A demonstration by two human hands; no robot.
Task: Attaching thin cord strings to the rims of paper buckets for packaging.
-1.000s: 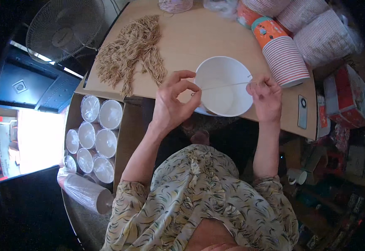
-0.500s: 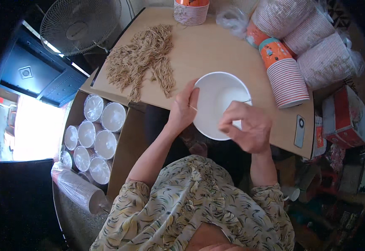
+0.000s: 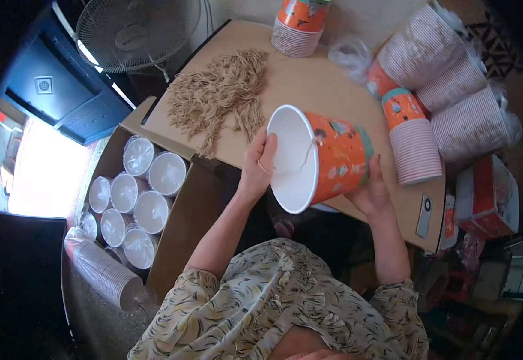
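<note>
An orange paper bucket (image 3: pixel 327 159) with a white inside lies tipped on its side above the cardboard tabletop (image 3: pixel 309 78), its mouth facing left. My left hand (image 3: pixel 258 165) grips its rim on the left side. My right hand (image 3: pixel 369 192) cups the bucket's wall from below on the right. A thin string handle (image 3: pixel 309 150) hangs loosely across the mouth. A pile of tan string handles (image 3: pixel 219 96) lies on the tabletop to the upper left of the bucket.
Stacks of orange and striped paper buckets (image 3: pixel 429 90) lie at the right, with one stack (image 3: pixel 300 24) standing at the back. A cardboard box (image 3: pixel 129 192) of wrapped cup stacks sits at the left. A fan (image 3: pixel 135 33) stands behind, and a phone (image 3: pixel 424 216) lies near the table edge.
The bucket, seen from above with both hands at its rim, has been lifted and tipped on its side. My right hand moved from the rim to underneath its wall.
</note>
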